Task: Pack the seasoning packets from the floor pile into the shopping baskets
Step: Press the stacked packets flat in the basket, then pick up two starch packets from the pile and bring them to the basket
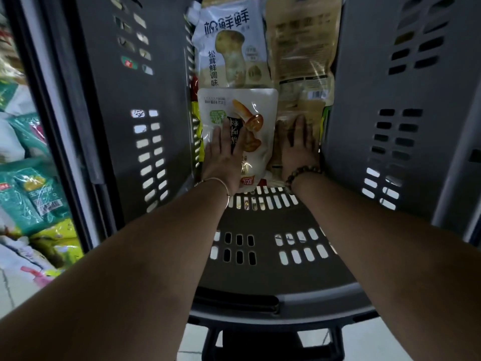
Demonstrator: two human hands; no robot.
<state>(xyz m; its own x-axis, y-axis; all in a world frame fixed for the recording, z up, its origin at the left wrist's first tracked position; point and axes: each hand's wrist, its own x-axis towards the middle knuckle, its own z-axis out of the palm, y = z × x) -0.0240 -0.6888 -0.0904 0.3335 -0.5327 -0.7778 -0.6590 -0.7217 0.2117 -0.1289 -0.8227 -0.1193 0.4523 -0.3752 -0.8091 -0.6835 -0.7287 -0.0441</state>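
basket (104,100): grey, slot rows patterning walls.
near packet (260,110): white, orange-brown mushroom print, black panel.
pouch (229,48): white, pale mushroom, dark lettering.
third packet (299,48): tan.
floor packets (31,194): teal, yellow-green.

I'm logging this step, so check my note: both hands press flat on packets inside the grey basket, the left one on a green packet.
One slip. The head view shows the left hand flat on a white packet printed with brown mushrooms, not a green one. The rest holds: the right hand presses flat on a tan packet, both inside the grey basket.
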